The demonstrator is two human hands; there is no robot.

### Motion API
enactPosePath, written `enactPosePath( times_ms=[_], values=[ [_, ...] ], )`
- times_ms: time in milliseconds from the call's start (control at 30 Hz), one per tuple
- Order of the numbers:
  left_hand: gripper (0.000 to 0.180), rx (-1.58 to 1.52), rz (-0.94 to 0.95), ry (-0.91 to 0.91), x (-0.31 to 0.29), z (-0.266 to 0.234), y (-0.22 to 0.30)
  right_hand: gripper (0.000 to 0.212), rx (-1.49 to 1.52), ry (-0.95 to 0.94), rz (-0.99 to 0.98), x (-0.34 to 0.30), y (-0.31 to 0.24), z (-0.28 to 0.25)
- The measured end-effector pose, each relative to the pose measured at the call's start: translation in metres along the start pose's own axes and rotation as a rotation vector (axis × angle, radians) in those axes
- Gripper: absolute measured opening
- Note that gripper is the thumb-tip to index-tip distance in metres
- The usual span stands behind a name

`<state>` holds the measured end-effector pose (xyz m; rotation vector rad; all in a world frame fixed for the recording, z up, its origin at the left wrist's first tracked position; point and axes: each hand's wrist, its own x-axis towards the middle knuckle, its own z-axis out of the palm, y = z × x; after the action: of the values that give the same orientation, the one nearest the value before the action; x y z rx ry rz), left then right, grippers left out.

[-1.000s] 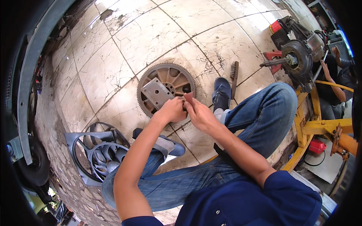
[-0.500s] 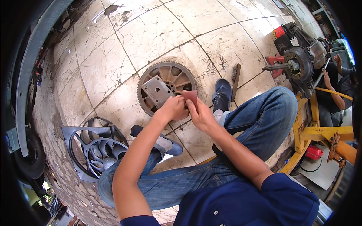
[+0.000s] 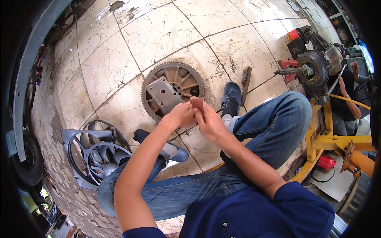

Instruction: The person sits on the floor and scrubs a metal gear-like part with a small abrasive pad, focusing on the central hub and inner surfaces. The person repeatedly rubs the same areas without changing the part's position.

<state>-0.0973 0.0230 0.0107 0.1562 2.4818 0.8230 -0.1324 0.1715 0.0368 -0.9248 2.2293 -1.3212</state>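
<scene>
Reddish-brown sheet (image 3: 197, 104) pinched in right hand (image 3: 211, 123), jutting past its closed fingers; left hand (image 3: 182, 115) curled alongside, hold unclear.

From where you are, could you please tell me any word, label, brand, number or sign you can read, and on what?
None can be read.
The toothed wheel, metal plate and reddish-brown sheet show no legible lettering.
Any marking on the red box is too small to read.

Bare forearms (image 3: 147, 152) converging, both hands (image 3: 210, 123) close together, curled, knees (image 3: 293, 107) bent.
</scene>
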Motion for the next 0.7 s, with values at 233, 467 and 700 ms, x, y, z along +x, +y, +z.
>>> enactPosePath(
  times_ms=[233, 467, 700],
  values=[
    [0.025, -0.081, 0.07, 0.14, 0.007, 0.012, -0.015, 0.033, -0.094, -0.03, -0.118, 0.003, -0.01, -0.008],
    [0.028, -0.049, 0.059, 0.094, 0.01, 0.012, -0.021, 0.031, 0.009, 0.001, -0.053, 0.006, -0.011, -0.007],
    [0.032, -0.001, 0.132, 0.084, 0.007, -0.004, -0.011, 0.029, 0.009, 0.021, -0.059, 0.008, -0.013, -0.005]
  ],
)
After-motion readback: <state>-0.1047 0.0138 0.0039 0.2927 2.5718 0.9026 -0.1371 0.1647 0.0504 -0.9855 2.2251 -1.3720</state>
